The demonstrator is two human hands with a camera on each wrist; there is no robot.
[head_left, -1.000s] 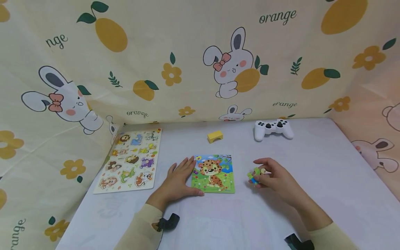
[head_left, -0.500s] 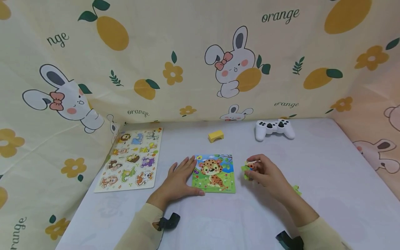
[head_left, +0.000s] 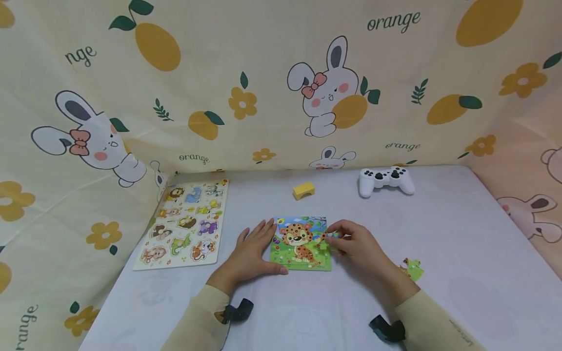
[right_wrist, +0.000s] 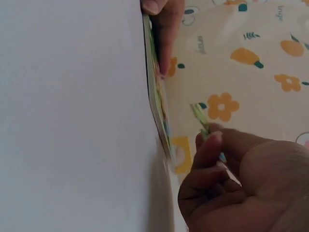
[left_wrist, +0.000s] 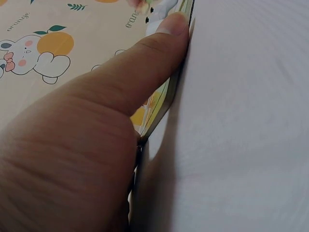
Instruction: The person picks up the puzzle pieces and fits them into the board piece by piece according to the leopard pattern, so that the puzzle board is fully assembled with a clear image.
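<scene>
A square leopard jigsaw puzzle lies on the table in the head view. My left hand lies with fingers extended along the puzzle's left side; its thumb touches the near edge of the board in the left wrist view. Over the puzzle's right edge, my right hand pinches a green and orange jigsaw piece between thumb and fingers. In the right wrist view, that piece is raised apart from the board. A loose green piece rests beside the right forearm, which partly hides it.
An animal puzzle board lies at the left. Behind the leopard puzzle stands a yellow arched block, with a white game controller at the back right. A printed cloth rises along the table's back edge.
My right hand has carried the piece leftward, from beside the puzzle to over its right edge. The loose piece by the forearm has come into view. The left hand has stayed put.
</scene>
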